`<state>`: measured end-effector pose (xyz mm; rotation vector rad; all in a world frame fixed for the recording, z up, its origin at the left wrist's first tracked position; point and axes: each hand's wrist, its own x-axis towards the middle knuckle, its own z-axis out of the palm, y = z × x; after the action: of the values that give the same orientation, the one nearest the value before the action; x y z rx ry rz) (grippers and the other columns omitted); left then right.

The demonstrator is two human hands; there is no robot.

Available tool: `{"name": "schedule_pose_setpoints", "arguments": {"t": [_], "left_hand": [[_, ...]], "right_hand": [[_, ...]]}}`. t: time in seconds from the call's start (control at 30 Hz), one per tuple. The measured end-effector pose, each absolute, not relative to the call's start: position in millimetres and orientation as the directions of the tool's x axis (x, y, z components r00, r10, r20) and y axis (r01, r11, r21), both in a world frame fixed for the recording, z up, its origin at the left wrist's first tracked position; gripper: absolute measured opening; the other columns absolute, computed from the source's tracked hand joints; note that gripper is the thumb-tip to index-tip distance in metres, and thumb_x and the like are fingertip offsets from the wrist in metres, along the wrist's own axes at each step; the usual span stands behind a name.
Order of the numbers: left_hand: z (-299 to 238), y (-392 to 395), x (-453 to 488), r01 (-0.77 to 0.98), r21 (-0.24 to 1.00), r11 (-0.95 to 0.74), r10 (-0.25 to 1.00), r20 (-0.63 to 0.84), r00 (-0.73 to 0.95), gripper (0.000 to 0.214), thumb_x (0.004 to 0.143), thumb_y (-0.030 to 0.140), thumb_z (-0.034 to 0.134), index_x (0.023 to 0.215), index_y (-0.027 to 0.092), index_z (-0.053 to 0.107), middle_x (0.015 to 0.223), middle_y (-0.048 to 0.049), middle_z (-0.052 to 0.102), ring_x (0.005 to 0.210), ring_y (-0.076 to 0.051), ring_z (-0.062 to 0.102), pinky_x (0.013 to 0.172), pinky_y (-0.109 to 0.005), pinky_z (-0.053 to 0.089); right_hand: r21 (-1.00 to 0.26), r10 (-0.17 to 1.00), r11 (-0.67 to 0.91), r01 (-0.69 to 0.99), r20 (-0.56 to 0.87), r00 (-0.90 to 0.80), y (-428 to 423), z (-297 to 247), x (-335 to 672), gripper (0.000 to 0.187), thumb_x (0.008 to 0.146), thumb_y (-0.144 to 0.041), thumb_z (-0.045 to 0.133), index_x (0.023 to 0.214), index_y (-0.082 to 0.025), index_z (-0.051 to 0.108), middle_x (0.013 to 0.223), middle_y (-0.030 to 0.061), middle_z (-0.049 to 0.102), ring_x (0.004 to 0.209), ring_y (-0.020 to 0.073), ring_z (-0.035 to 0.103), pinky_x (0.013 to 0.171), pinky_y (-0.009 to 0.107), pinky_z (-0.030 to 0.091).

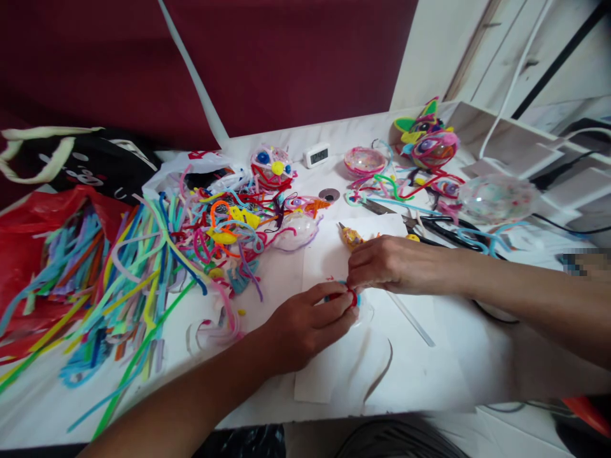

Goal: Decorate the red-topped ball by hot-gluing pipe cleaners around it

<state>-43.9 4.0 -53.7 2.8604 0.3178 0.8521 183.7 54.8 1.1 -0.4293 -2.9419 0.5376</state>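
Observation:
My left hand reaches in from the lower left, its fingers closed on a small red and blue pipe-cleaner coil. A clear plastic piece shows just beneath the coil. From the right, my right hand meets it with fingertips pinched at the coil's upper edge; what exactly lies between them is hidden. Both hands are over a white paper sheet. Close behind my right hand lies a pointed tool with a yellow patterned body. A clear narrow stick rests below my right wrist.
Loose pipe cleaners fill the left side beside a red bag. At the back stand a decorated ball, a white digital clock, a pink bowl and a colourful figure. A clear bowl sits right, near cables.

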Motion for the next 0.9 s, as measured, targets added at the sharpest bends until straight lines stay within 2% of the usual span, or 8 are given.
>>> {"name": "schedule_pose_setpoints", "arguments": {"t": [0.17, 0.37, 0.6, 0.73, 0.9], "left_hand": [[-51.2, 4.4, -40.4, 0.171, 0.207, -0.963, 0.260, 0.560, 0.787, 0.023, 0.093, 0.013, 0.047, 0.112, 0.007, 0.059, 0.106, -0.0147, 0.066, 0.119, -0.025, 0.051, 0.097, -0.041, 0.054], [-58.6, 6.8, -38.5, 0.135, 0.273, -0.953, 0.283, 0.631, 0.722, 0.023, 0.090, 0.013, 0.053, 0.112, 0.010, 0.060, 0.106, -0.0134, 0.067, 0.112, -0.023, 0.056, 0.095, -0.039, 0.054], [-61.0, 3.6, -37.1, 0.177, 0.434, -0.884, 0.433, 0.612, 0.662, 0.018, 0.089, 0.013, 0.051, 0.102, 0.016, 0.062, 0.104, -0.0096, 0.064, 0.104, -0.020, 0.058, 0.092, -0.039, 0.052], [-61.3, 1.9, -38.1, 0.239, 0.418, -0.876, 0.468, 0.621, 0.629, 0.013, 0.088, 0.014, 0.053, 0.095, 0.018, 0.063, 0.106, -0.0088, 0.060, 0.103, -0.020, 0.055, 0.089, -0.037, 0.050], [-62.6, 1.8, -39.2, 0.291, 0.429, -0.855, 0.507, 0.577, 0.640, 0.015, 0.088, 0.018, 0.056, 0.102, 0.019, 0.060, 0.107, -0.0090, 0.057, 0.103, -0.020, 0.053, 0.089, -0.037, 0.049]], "right_hand": [[-0.403, 0.302, 0.880, 0.252, 0.063, -0.951, 62.6, -2.8, 182.8, 0.013, 0.092, -0.020, 0.051, 0.089, -0.016, 0.063, 0.085, 0.0058, 0.066, 0.079, 0.0150, 0.059, 0.069, 0.027, 0.040], [-0.467, 0.271, 0.853, 0.232, 0.016, -0.963, 71.7, -1.0, 177.0, 0.017, 0.093, -0.024, 0.050, 0.090, -0.016, 0.065, 0.081, 0.0048, 0.069, 0.075, 0.0140, 0.062, 0.066, 0.025, 0.041], [-0.518, 0.260, 0.826, 0.222, 0.001, -0.966, 71.8, 2.1, 173.4, 0.020, 0.093, -0.023, 0.051, 0.093, -0.018, 0.070, 0.082, 0.0055, 0.072, 0.076, 0.0139, 0.065, 0.067, 0.024, 0.043], [-0.509, 0.249, 0.835, 0.209, 0.009, -0.969, 70.5, 4.1, 172.0, 0.020, 0.092, -0.020, 0.051, 0.095, -0.019, 0.070, 0.081, 0.0060, 0.073, 0.076, 0.0143, 0.066, 0.067, 0.024, 0.043], [-0.477, 0.244, 0.852, 0.217, -0.005, -0.970, 69.3, 4.3, 171.6, 0.020, 0.091, -0.015, 0.051, 0.093, -0.018, 0.070, 0.083, 0.0064, 0.072, 0.077, 0.0145, 0.065, 0.068, 0.024, 0.043]]}}
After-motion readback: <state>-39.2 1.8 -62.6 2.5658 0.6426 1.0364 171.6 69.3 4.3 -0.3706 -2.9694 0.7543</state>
